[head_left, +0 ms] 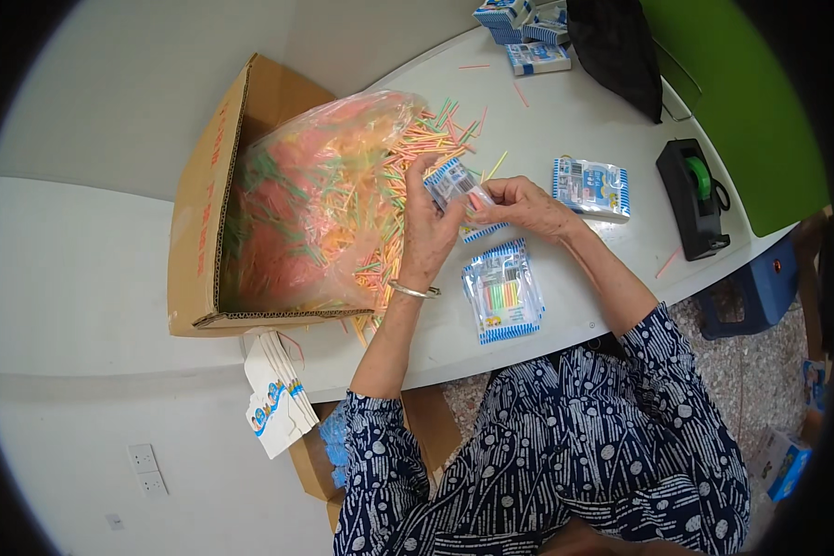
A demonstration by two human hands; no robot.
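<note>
Between my two hands is a small clear plastic packet (450, 182) with blue-and-white striped ends, tilted above the white table (565, 111). My left hand (428, 227), a silver bangle at its wrist, is closed round the packet's left side. At its lower right end, the fingers of my right hand (531, 208) pinch it, close to some pink sticks (478, 200). Nearer to me lies a stack of flat packets (503, 295) with coloured sticks showing through. Part of another packet (482, 232) shows beneath my hands.
At left, a cardboard box (204, 222) lies on its side, a plastic bag (329, 139) of thin coloured sticks (435, 139) spilling from it. Further packets (591, 188) and a black tape dispenser (693, 199) stand right. Folded white cartons (283, 398) hang at the near left edge.
</note>
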